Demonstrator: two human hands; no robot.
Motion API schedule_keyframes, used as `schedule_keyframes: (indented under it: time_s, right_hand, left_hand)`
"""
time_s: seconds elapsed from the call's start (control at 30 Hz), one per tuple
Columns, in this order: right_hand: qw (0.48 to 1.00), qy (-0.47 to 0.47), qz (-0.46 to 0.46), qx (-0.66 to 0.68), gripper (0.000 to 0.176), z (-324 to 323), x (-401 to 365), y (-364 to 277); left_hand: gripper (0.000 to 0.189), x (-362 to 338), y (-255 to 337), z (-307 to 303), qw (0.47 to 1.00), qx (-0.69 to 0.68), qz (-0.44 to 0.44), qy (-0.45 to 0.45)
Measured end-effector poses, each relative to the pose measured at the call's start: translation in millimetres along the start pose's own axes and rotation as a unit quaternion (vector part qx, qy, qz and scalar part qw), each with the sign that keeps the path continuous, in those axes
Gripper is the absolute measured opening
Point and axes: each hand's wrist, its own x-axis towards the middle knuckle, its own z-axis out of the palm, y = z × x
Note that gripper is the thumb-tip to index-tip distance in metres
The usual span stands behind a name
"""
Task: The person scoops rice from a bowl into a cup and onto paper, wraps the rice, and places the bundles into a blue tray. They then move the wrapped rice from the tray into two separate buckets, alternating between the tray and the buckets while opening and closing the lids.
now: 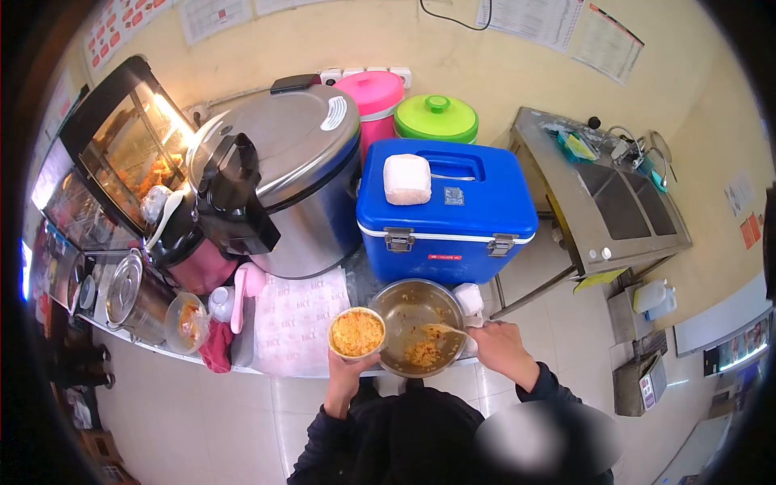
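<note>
My left hand (346, 373) is closed around a round cup of orange fried rice (357, 333), held upright just left of a metal bowl (390, 303). The rice comes up near the cup's rim. In my right hand (503, 349) is the handle of a light-coloured spoon (439, 329), whose tip reaches into the bowl. A small heap of fried rice (423, 352) lies at the bottom of the bowl, with loose grains stuck around its wall.
Behind the bowl stands a blue cooler box (444, 218) with a white wrapped block (406, 179) on its lid. Printed paper (299, 323) covers the counter at left, near a large steel rice cooker (311, 194). A sink (618, 202) is at the right.
</note>
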Motion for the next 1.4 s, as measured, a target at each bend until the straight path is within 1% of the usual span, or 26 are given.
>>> schedule_keyframes:
  time_s: [0.03,0.1,0.2,0.33,0.37,0.47,0.5,0.6,0.73,0.83,0.93,0.97,1.07,1.1,1.2,1.23,1.33,1.37,1.4]
  right_hand:
    - [1.0,-0.018,0.011,0.022,0.016,-0.3,-5.8,-1.0]
    - [0.999,-0.011,0.005,0.034,0.014,7.3,-14.0,-6.3]
    - [0.999,-0.015,0.01,0.037,0.014,15.8,-20.4,-21.4]
    - [0.995,-0.036,0.024,0.085,0.016,21.6,-33.9,-50.2]
    - [0.997,-0.03,0.0,0.073,0.042,34.0,-39.3,-52.7]
    - [0.995,-0.042,0.02,0.092,0.044,39.0,-47.1,-73.6]
    - [0.994,-0.028,0.016,0.1,0.047,45.4,-49.4,-76.2]
    - [0.993,-0.031,-0.004,0.115,0.048,58.7,-57.6,-86.3]
    - [0.987,0.022,-0.046,0.152,0.051,53.1,-69.6,-100.2]
    - [0.974,0.054,0.003,0.22,0.043,62.6,-70.1,-96.6]
    - [0.942,0.084,0.075,0.317,0.033,68.3,-65.2,-75.6]
    - [0.932,0.094,0.109,0.332,0.025,68.9,-64.3,-68.7]
    - [0.939,0.13,0.151,0.281,0.025,71.2,-56.6,-43.7]
    - [0.954,0.103,0.167,0.228,0.028,65.1,-52.4,-38.4]
    - [0.968,0.078,0.157,0.178,0.032,65.8,-38.4,-38.9]
    - [0.978,0.036,0.15,0.143,0.037,67.4,-33.3,-44.4]
    - [0.986,0.058,0.086,0.128,0.044,63.2,-30.0,-68.6]
    - [0.989,0.096,0.045,0.107,0.051,71.3,-31.6,-72.0]
    - [0.992,0.082,0.03,0.09,0.048,69.6,-37.6,-74.5]
  left_hand:
    - [0.072,-5.9,-1.1,0.1,0.999,-0.027,-0.023,-0.004]
    - [0.072,-15.9,-2.1,1.4,0.995,-0.08,-0.067,-0.011]
    - [0.072,-22.1,-6.5,2.1,0.99,-0.111,-0.089,0.004]
    - [0.071,-19.5,-7.8,1.1,0.989,-0.128,-0.073,0.002]
    - [0.069,-20.0,-9.1,-1.1,0.988,-0.133,-0.074,0.004]
    - [0.065,-21.2,-9.0,-0.5,0.987,-0.148,-0.066,0.013]
    - [0.064,-21.5,-8.3,-0.3,0.986,-0.152,-0.061,0.016]
    - [0.061,-20.1,-9.5,-0.9,0.983,-0.172,-0.06,0.007]
    - [0.06,-20.0,-10.0,-2.7,0.984,-0.166,-0.06,0.015]
    - [0.06,-19.4,-11.4,-5.4,0.984,-0.172,-0.051,0.016]
    - [0.06,-19.3,-7.6,-4.4,0.982,-0.181,-0.048,0.019]
    - [0.06,-19.4,-6.7,-3.7,0.982,-0.179,-0.05,0.02]
    - [0.059,-18.8,-4.1,-2.0,0.983,-0.175,-0.049,0.018]
    - [0.059,-19.2,-3.7,-1.6,0.984,-0.173,-0.049,0.015]
    - [0.06,-17.4,-3.6,-3.0,0.985,-0.164,-0.061,0.012]
    - [0.06,-16.8,-3.1,-2.9,0.985,-0.163,-0.062,0.012]
    - [0.061,-16.9,-3.3,-3.4,0.985,-0.161,-0.063,0.014]
    - [0.061,-16.7,-4.0,-4.1,0.985,-0.159,-0.063,0.012]
    - [0.061,-16.5,-4.4,-4.5,0.985,-0.158,-0.062,0.011]
